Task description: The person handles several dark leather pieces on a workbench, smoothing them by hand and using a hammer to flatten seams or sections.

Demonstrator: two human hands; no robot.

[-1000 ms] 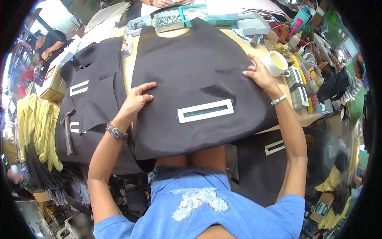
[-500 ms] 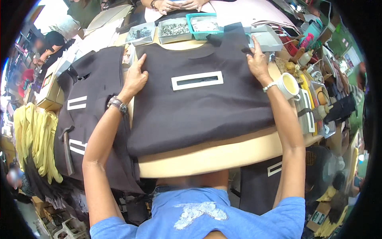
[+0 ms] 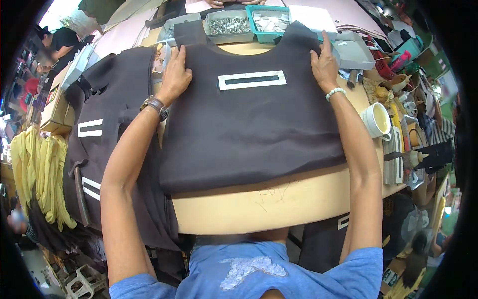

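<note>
A dark sleeveless garment panel with a scooped neckline lies spread in front of me. On its chest lies a white rectangular frame with a narrow dark slot. My left hand rests at the panel's left armhole edge, fingers stretched away from me and thumb over the cloth. At the opposite armhole edge is my right hand, its index finger extended and thumb apart from it. The undersides of both hands are hidden.
Left of the panel lie more dark pieces and a hammer. Yellow cloth hangs farther left. Metal parts fill a tray beside a teal basket. A white cup stands by my right forearm; a person's hands show beyond.
The neckline's two shoulder straps now lie spread upward; the right one was bunched before. Both hands stay at the armhole edges, with the left hand's fingers now straighter. The whole view has shifted slightly.
</note>
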